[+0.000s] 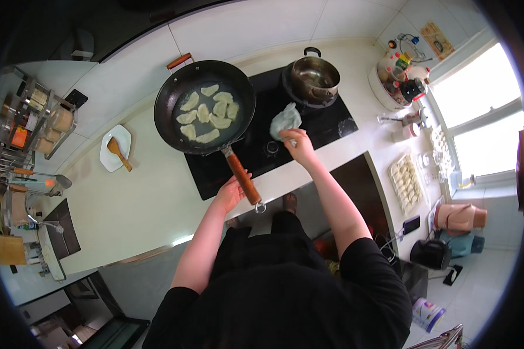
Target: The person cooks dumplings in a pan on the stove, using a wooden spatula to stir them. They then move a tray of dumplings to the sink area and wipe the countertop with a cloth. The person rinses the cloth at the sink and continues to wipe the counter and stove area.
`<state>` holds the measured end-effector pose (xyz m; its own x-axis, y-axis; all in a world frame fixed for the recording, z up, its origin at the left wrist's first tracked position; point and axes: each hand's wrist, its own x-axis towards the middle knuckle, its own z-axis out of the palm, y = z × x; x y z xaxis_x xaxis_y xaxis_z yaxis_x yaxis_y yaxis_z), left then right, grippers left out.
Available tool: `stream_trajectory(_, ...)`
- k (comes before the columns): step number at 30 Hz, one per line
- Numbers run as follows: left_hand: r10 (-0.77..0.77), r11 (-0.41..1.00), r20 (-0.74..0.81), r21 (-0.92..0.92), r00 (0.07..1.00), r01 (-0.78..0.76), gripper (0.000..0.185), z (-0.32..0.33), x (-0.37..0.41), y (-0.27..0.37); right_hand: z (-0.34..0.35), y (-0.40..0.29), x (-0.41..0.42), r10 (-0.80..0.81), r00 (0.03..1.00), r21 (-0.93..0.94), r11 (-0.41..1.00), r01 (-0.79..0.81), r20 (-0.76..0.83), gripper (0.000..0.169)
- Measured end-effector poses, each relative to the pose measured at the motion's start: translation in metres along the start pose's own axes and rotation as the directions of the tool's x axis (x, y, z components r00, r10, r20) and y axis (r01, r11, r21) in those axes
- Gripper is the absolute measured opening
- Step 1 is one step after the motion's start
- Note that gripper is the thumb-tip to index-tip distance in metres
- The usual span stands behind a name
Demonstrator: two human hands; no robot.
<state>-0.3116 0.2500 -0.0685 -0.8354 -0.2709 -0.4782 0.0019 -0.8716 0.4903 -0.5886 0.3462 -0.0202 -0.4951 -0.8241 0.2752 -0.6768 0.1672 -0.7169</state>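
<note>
A black wok point(168, 104) with a wooden handle point(242, 176) sits over the left part of the black cooktop point(264, 126). Several dumplings point(203, 112) lie apart or touching in its thin liquid. My left hand point(233, 192) is beside and partly behind the wooden handle; whether its fingers grip it is hard to tell. In my right hand point(298, 144) a crumpled, pale grey-green cloth point(287, 120) is pinched by the fingertips, on the glass between the wok and a steel pot point(315, 76). That pot stands on the right burner, without a lid.
Left of the wok, a wooden spatula point(118, 152) rests on a white plate point(105, 159). On the right counter are a tray of dumplings point(405, 183), a bin of bottles point(386, 98), a phone point(411, 224) and a black kettle point(431, 254). The counter's front edge runs before me.
</note>
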Motion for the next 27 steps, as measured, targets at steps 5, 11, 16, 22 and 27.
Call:
stream_trajectory(5, 0.047, 0.997, -0.141, -0.059, 0.989, -0.055, 0.043, 0.008, 0.029, -0.020, 0.038, 0.045, 0.059, 0.006, 0.687, -0.455, 0.754, 0.474, 0.726, 0.038)
stream_trajectory(11, 0.200, 0.940, -0.194, -0.237, 0.960, -0.244, 0.055, 0.034, 0.031, -0.066, 0.087, 0.086, 0.111, 0.046, 0.621, -0.327, 0.879, 0.347, 0.782, 0.047)
stream_trajectory(16, 0.248, 0.913, -0.297, -0.245, 0.922, -0.325, 0.056, 0.065, 0.027, -0.078, 0.108, 0.090, 0.212, 0.168, 0.653, -0.509, 0.775, 0.375, 0.738, 0.055)
stream_trajectory(22, 0.258, 0.910, -0.360, -0.222, 0.897, -0.351, 0.057, 0.092, 0.025, -0.079, 0.114, 0.073, 0.220, 0.189, 0.637, -0.324, 0.941, 0.100, 0.747, 0.061)
stream_trajectory(27, 0.200, 0.936, -0.296, -0.225, 0.934, -0.271, 0.051, 0.093, 0.059, -0.087, 0.078, 0.113, 0.107, -0.134, 0.627, 0.150, 0.988, 0.028, 0.768, 0.059)
